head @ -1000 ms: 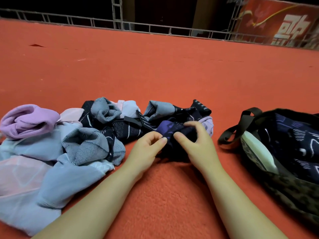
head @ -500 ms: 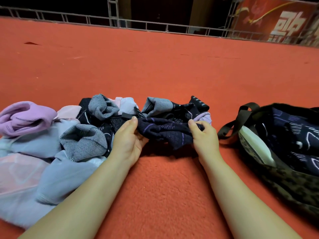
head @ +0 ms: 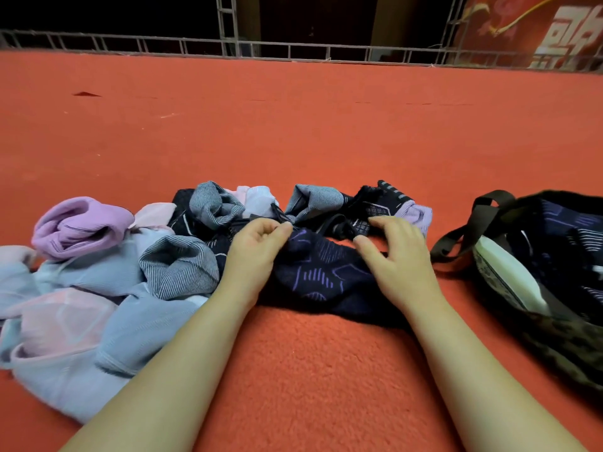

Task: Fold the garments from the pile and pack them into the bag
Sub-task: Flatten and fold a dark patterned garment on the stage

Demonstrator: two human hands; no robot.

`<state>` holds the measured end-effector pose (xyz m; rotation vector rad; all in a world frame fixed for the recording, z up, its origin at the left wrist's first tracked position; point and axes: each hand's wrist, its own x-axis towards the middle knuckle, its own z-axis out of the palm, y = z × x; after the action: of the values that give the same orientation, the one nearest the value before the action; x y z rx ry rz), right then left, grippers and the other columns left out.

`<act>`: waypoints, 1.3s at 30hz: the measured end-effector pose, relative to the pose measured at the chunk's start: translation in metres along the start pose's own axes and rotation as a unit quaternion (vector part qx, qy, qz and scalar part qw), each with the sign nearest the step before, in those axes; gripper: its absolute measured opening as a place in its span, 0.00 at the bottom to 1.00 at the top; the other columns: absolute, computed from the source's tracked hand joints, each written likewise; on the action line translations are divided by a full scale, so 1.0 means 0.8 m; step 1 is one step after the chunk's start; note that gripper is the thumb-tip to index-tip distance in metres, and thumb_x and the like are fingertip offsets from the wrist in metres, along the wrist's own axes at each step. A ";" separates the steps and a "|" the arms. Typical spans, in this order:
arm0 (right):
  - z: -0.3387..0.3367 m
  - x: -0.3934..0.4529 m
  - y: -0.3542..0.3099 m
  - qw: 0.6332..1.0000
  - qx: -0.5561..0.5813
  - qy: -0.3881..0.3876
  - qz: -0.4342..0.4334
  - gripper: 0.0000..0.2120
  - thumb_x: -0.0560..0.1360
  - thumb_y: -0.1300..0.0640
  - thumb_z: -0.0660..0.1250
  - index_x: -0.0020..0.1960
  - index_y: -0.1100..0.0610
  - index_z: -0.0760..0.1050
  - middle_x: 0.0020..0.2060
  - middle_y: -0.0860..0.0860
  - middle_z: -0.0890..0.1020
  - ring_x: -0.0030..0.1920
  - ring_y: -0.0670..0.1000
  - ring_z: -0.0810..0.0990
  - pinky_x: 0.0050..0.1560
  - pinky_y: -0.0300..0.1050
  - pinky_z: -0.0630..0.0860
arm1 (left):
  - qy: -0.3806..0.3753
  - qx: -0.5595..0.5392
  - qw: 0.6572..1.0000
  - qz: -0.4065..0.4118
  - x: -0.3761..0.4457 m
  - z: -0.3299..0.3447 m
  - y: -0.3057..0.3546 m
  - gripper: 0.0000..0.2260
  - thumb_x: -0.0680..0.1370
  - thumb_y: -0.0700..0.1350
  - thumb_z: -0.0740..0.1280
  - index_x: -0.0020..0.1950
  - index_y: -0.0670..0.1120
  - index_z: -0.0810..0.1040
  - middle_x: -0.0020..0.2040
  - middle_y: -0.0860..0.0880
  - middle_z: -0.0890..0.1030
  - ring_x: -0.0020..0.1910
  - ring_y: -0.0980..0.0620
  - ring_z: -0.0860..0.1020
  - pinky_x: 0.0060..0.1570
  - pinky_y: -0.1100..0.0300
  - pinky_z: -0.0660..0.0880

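Observation:
A navy garment with purple line pattern (head: 319, 275) lies spread on the red carpet between my hands. My left hand (head: 257, 249) pinches its upper left corner between thumb and forefinger. My right hand (head: 396, 256) arches over its right end, thumb and fingers apart, nothing pinched. Left of it sits the pile (head: 130, 282) of crumpled garments in lilac, light blue, pink and grey stripes, with more dark pieces behind my hands. At the right the dark patterned bag (head: 571, 350) lies open with brown straps (head: 456, 239); folded navy cloth and something white show inside.
Red carpet (head: 310, 370) covers the floor all around. A metal truss rail (head: 293, 50) runs along the far edge, with a red banner (head: 538, 31) at the back right.
The navy garment, held stretched between both hands half a second ago, now lies flatter on the carpet. My right hand has loosened its pinch and lifted its fingers.

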<state>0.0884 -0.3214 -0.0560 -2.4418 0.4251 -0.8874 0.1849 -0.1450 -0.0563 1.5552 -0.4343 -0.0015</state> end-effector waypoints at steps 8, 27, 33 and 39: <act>0.005 -0.004 -0.005 0.973 -0.080 -0.215 -0.027 0.24 0.72 0.34 0.58 0.55 0.51 0.76 0.49 0.50 0.83 0.51 0.52 0.79 0.53 0.52 0.73 | 0.071 -0.031 0.996 0.050 0.001 -0.016 0.018 0.11 0.80 0.41 0.63 0.38 0.50 0.76 0.33 0.55 0.77 0.32 0.62 0.73 0.37 0.68 0.71; -0.024 -0.007 -0.010 0.866 0.281 -0.361 0.201 0.12 0.76 0.50 0.65 0.47 0.58 0.81 0.41 0.52 0.86 0.41 0.50 0.84 0.46 0.43 0.79 | -0.211 -0.025 0.977 0.005 -0.014 0.002 -0.008 0.26 0.68 0.41 0.70 0.62 0.56 0.69 0.54 0.53 0.78 0.52 0.61 0.78 0.54 0.66 0.73; -0.023 -0.007 0.002 0.792 0.516 -0.228 0.233 0.14 0.71 0.51 0.65 0.50 0.58 0.81 0.47 0.58 0.84 0.45 0.55 0.83 0.54 0.52 0.78 | -0.116 -0.028 0.985 -0.124 -0.011 0.003 -0.011 0.22 0.65 0.49 0.73 0.55 0.54 0.69 0.36 0.53 0.75 0.31 0.55 0.73 0.33 0.58 0.72; -0.016 -0.005 0.012 0.732 0.591 -0.213 0.262 0.13 0.71 0.54 0.65 0.50 0.59 0.81 0.45 0.58 0.84 0.43 0.55 0.84 0.49 0.50 0.80 | -0.098 -0.126 0.979 -0.126 -0.008 0.005 0.002 0.07 0.77 0.34 0.64 0.41 0.44 0.74 0.28 0.52 0.75 0.25 0.61 0.73 0.27 0.66 0.73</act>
<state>0.0758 -0.3323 -0.0546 -1.1383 0.2185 -0.1569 0.1772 -0.1468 -0.0565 1.3547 -0.3727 -0.3945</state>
